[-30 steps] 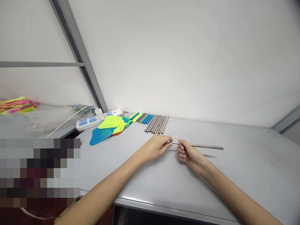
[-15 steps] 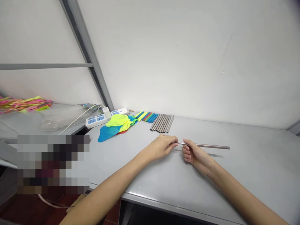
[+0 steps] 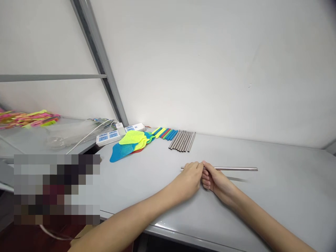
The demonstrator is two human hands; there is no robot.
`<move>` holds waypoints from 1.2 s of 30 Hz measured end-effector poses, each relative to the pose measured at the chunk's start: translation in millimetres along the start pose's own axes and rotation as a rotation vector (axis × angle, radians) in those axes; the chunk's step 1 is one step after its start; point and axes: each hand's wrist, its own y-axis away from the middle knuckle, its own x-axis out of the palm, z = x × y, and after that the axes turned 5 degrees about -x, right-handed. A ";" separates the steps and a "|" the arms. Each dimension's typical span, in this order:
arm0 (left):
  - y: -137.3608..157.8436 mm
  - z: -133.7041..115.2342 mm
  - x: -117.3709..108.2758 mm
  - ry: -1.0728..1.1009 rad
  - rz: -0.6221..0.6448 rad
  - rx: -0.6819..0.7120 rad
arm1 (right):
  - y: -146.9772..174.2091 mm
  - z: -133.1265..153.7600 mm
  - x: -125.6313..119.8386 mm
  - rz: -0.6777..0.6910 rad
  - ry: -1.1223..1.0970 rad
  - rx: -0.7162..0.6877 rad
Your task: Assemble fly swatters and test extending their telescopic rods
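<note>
A slim metal rod lies level across both hands, above the grey table. My left hand is closed around its left part, and a short thin end pokes out past the knuckles. Right beside it, my right hand is closed on the rod too, thumb on top and fingers curled under. The rod's thicker length extends to the right of that hand. Behind the hands several similar metal rods lie in a row. Short coloured tubes in yellow, blue, red and green lie left of those rods.
Perforated fly swatter heads are piled at the left of the table. Behind them sits a white power strip with a cable. Colourful strips and a clear plastic bag lie on the neighbouring table. A wall stands behind.
My left hand has slid right along the rod, from its left end up against my right hand, and now wraps around it. My right hand has shifted only slightly.
</note>
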 end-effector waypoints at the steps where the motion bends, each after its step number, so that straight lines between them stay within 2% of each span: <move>1: 0.3 -0.8 1.2 0.029 -0.001 -0.004 | -0.3 -0.1 -0.2 0.002 0.000 -0.007; 17: -4.0 2.5 -7.3 0.306 -0.025 -0.037 | -3.7 5.0 -3.6 0.031 -0.087 0.033; 23: -4.6 0.4 -10.5 0.393 -0.017 -0.164 | -1.2 5.5 -0.7 0.006 -0.011 -0.021; 27: -4.2 -5.6 -14.8 0.394 -0.052 -0.209 | 1.2 6.5 -0.3 0.005 0.014 -0.066; 30: -4.9 -6.1 -15.5 0.381 -0.031 -0.219 | 1.6 8.1 -0.2 0.014 -0.012 -0.071; 33: -7.5 -3.0 -12.7 0.323 -0.045 -0.193 | 1.7 10.3 0.9 -0.004 -0.035 -0.059; 36: -11.3 -1.1 -9.9 0.199 -0.117 -0.142 | 3.6 14.2 2.8 -0.011 -0.061 -0.062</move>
